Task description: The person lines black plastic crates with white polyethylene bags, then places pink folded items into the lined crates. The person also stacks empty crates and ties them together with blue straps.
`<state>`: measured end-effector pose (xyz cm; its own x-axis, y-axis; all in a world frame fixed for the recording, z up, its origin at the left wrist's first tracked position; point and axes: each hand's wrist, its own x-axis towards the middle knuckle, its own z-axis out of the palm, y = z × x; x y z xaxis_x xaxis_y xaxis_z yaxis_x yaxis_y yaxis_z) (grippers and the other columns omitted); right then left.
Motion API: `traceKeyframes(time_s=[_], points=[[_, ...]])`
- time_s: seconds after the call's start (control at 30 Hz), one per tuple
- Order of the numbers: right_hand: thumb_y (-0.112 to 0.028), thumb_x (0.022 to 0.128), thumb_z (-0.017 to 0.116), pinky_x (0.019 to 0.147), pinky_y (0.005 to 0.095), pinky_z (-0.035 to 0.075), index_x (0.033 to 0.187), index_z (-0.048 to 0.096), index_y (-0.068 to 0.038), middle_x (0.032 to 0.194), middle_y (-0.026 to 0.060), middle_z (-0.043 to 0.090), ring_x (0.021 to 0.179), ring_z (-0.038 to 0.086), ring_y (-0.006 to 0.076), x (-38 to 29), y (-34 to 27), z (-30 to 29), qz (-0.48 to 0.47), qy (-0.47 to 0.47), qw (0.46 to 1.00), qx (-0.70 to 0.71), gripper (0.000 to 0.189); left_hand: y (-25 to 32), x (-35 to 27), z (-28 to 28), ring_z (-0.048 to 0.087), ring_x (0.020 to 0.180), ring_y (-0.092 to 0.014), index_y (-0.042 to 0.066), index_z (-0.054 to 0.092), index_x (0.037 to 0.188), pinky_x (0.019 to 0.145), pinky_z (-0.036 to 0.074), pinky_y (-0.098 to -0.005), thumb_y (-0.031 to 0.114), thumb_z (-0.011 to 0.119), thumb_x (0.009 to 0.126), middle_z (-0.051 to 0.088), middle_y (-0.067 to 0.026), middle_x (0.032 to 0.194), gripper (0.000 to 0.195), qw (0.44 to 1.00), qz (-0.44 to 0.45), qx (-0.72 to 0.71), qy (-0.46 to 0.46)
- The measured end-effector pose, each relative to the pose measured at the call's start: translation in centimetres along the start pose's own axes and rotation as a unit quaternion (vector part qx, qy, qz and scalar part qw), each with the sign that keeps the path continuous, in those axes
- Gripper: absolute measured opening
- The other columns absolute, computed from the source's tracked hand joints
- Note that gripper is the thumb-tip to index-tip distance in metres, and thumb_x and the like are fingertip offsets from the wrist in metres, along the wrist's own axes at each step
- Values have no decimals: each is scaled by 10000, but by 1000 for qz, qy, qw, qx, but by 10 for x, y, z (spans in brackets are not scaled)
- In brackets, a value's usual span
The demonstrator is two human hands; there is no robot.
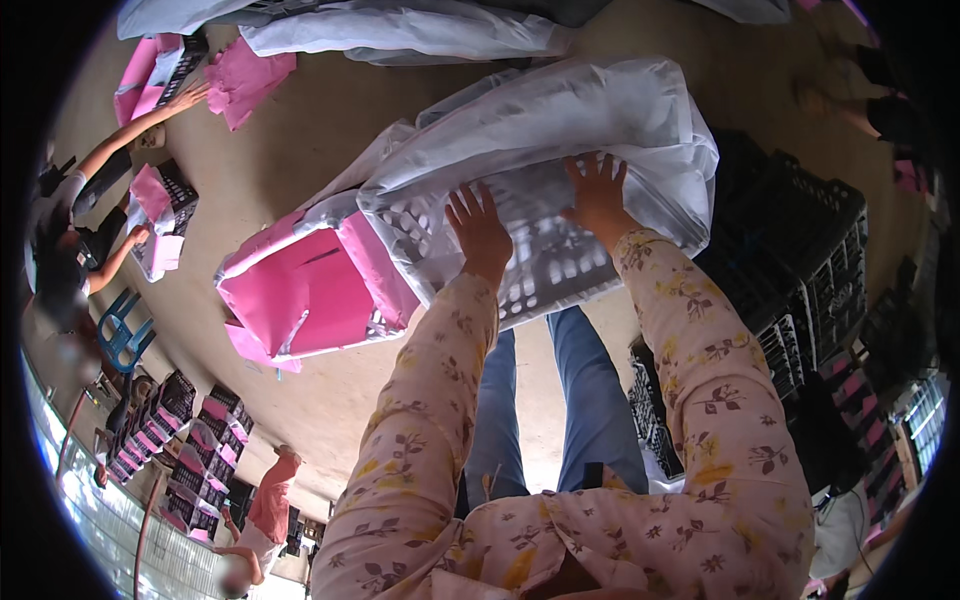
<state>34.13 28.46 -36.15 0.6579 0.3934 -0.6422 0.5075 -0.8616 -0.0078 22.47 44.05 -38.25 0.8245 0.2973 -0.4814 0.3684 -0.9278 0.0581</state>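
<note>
A black plastic crate (559, 289) stands before me, lined with a translucent white plastic sheet (540, 142). The sheet bulges over the crate's far rim. My left hand (481, 234) lies palm down on the sheet inside the crate, fingers spread. To its right, my right hand (602, 201) rests on the same sheet with fingers apart, farther from me. Neither hand grips anything. Perforated crate sides show through the plastic. Touching this crate on the left is another crate lined with plastic and pink paper (330, 289).
Dark crates are stacked (795, 247) close on my right. At upper left, a person (112, 146) reaches to a pink sheet (247, 79). A blue plastic chair (124, 330) stands at left. Another person (266, 510) and crate stacks (199, 465) appear at lower left.
</note>
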Motion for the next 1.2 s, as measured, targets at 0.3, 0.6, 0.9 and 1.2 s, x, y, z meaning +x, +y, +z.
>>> traceKeyframes(time_s=[0.3, 0.6, 0.9, 1.2], points=[[-335, 602, 696, 974, 524, 197, 1310, 245, -147, 1328, 163, 251, 1206, 240, 395, -6, 19, 7, -30, -38, 998, 51, 860, 6, 1, 14, 102, 1230, -400, 77, 203, 1310, 964, 124, -536, 183, 651, 503, 137, -225, 1320, 929, 975, -11, -215, 57], [-166, 604, 659, 863, 391, 364, 1232, 301, -70, 1058, 167, 513, 1021, 463, 323, -81, 90, -89, 120, 389, 897, 175, 729, -26, -11, -17, 230, 1214, -361, 41, 283, 1275, 993, 219, -407, 280, 625, 640, 320, -201, 1259, 759, 962, -63, -258, -66], [-146, 655, 500, 764, 383, 438, 942, 584, 2, 928, 246, 562, 901, 545, 349, -78, 110, -72, 187, 15, 917, 353, 334, -22, -74, -95, 444, 1026, -342, 24, 454, 1106, 874, 365, -378, 172, 599, 695, 482, -199, 1065, 460, 920, 69, -384, 42], [-152, 591, 582, 711, 387, 455, 890, 579, 15, 830, 236, 585, 787, 580, 342, -286, 132, -130, 293, 104, 863, 397, 342, -40, -162, -264, 468, 958, -352, 9, 454, 1091, 827, 380, -392, 48, 536, 738, 487, -186, 1031, 365, 886, 107, -388, 232]])
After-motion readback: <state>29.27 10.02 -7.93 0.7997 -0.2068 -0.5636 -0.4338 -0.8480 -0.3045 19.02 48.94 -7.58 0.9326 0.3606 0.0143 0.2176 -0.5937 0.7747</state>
